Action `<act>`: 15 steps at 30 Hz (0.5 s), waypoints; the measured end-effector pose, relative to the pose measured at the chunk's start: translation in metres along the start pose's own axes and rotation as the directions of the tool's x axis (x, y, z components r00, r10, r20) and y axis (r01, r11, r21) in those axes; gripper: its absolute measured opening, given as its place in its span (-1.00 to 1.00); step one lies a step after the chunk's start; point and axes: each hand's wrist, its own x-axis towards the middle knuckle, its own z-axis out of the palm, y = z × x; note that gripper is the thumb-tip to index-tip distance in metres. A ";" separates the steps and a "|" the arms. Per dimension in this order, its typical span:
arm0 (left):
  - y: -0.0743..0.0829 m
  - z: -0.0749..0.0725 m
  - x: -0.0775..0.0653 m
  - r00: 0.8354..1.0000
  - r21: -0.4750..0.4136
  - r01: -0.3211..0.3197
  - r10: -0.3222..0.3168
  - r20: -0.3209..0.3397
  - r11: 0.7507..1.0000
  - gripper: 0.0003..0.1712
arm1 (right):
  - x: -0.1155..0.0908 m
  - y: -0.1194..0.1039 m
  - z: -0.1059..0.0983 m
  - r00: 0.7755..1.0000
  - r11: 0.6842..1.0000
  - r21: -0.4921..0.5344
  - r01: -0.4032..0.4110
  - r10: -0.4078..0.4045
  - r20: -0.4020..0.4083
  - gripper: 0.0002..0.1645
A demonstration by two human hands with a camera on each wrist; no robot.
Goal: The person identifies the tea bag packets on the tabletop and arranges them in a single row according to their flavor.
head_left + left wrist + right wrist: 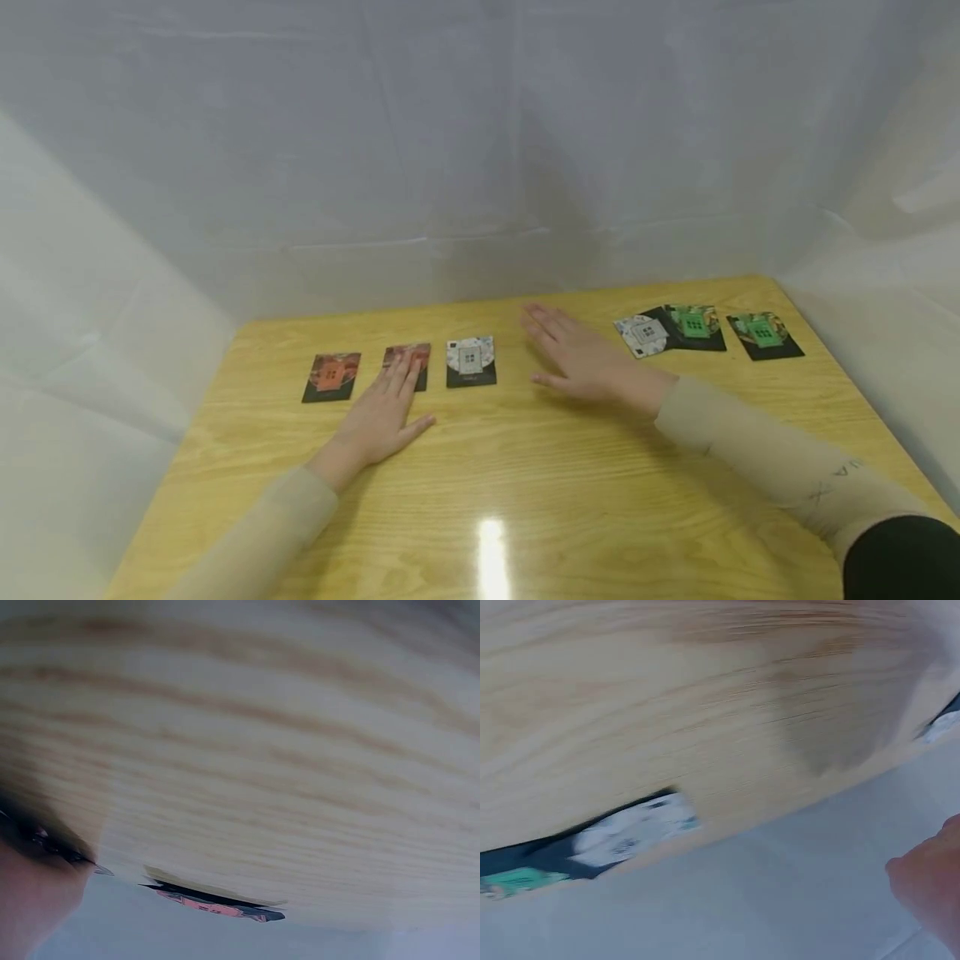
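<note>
My left hand [378, 421] lies with straight fingers across a red-and-black card [424, 354], covering most of it; the thumb points out to the right. Beside it on the left is another red-and-black card [330, 377], which the left wrist view also catches edge-on. Just right of the covered card lies a white-and-black card [471, 362]. My right hand [581, 354], fingers extended and slightly blurred, holds nothing over the table. To its right, a tilted white-and-black card [643, 335] overlaps a green-and-black card [693, 323]. A second green-and-black card [765, 335] sits farthest right.
The cards form a loose row along the far part of the wooden table [450, 483]. White sheeting [337, 167] hangs behind the table and on both sides. A bright light reflection shows near the front.
</note>
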 end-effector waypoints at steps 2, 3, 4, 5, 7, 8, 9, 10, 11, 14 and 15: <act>0.000 0.000 0.000 1.000 0.003 0.001 -0.001 0.000 1.000 0.10 | -0.009 0.009 0.000 1.000 1.000 0.002 -0.013 0.013 -0.005 0.10; -0.001 0.001 0.000 1.000 0.005 0.001 -0.001 -0.001 1.000 0.10 | -0.013 0.012 0.000 1.000 1.000 -0.001 -0.019 0.019 -0.009 0.10; -0.001 0.000 0.000 1.000 0.005 0.003 -0.003 -0.001 1.000 0.10 | -0.017 0.016 0.000 1.000 1.000 0.003 -0.023 0.023 -0.011 0.09; -0.001 0.000 0.000 1.000 0.002 0.002 -0.002 -0.002 1.000 0.10 | -0.021 0.019 0.000 1.000 1.000 0.000 -0.028 0.028 -0.007 0.08; -0.002 0.000 0.000 1.000 0.005 0.006 -0.006 0.000 1.000 0.11 | -0.029 0.026 0.000 0.999 0.999 0.002 -0.034 0.034 -0.008 0.07; -0.002 0.000 0.000 1.000 0.005 0.008 -0.008 0.002 1.000 0.11 | -0.034 0.029 0.000 0.999 0.999 0.008 -0.036 0.036 -0.011 0.06; -0.002 0.000 0.000 1.000 0.000 0.008 -0.008 0.001 1.000 0.11 | -0.037 0.033 0.001 0.999 0.999 0.010 -0.039 0.039 -0.014 0.05; -0.001 0.000 0.000 1.000 -0.002 0.008 -0.008 0.002 1.000 0.11 | -0.042 0.036 0.000 0.999 0.999 0.022 -0.042 0.042 -0.019 0.05; -0.001 0.000 0.000 1.000 -0.001 0.008 -0.008 0.003 1.000 0.11 | -0.045 0.039 0.000 0.999 0.999 0.022 -0.047 0.047 -0.019 0.04; -0.001 0.001 0.001 1.000 0.002 0.006 -0.006 0.006 1.000 0.11 | -0.057 0.049 -0.001 0.997 0.997 0.028 -0.072 0.072 -0.015 0.04; -0.001 0.001 0.001 1.000 0.001 0.004 -0.004 0.005 1.000 0.11 | -0.060 0.053 -0.001 0.997 0.996 0.031 -0.082 0.083 -0.011 0.03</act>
